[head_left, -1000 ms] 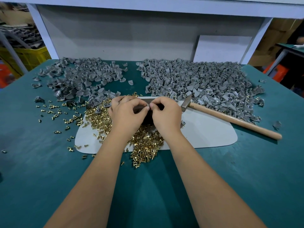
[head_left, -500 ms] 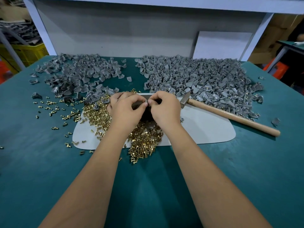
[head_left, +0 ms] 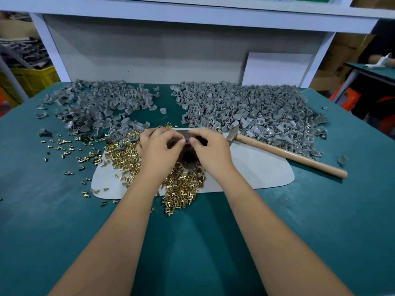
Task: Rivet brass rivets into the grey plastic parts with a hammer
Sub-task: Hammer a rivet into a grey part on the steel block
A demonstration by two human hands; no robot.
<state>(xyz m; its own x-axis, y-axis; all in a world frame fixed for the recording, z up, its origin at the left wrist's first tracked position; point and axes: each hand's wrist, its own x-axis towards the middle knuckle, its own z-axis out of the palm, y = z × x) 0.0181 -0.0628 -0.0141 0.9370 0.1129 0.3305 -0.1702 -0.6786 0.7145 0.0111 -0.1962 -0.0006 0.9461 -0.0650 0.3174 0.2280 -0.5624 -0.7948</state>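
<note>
Both your arms reach straight out in front of you. Your left hand [head_left: 159,149] and right hand [head_left: 210,150] sit close together, fingers curled, thumb and fingertips meeting in a pinch between the hands.

Two hands are in view, the left hand [head_left: 158,149] and the right hand [head_left: 210,150], meeting at frame centre. One hammer [head_left: 286,152] lies right of centre. One pale mat [head_left: 256,169] lies at centre. Grey plastic parts form two heaps: a left heap [head_left: 96,107] in the upper left and a larger right heap [head_left: 256,114] in the upper right; pieces in each are too many to count. Brass rivets [head_left: 183,186] form one dense pile at centre, uncountable, with several dozen loose strays [head_left: 64,146] at centre left. One yellow crate [head_left: 32,79] shows at the far left edge. One white board [head_left: 275,69] leans at upper right.
</note>
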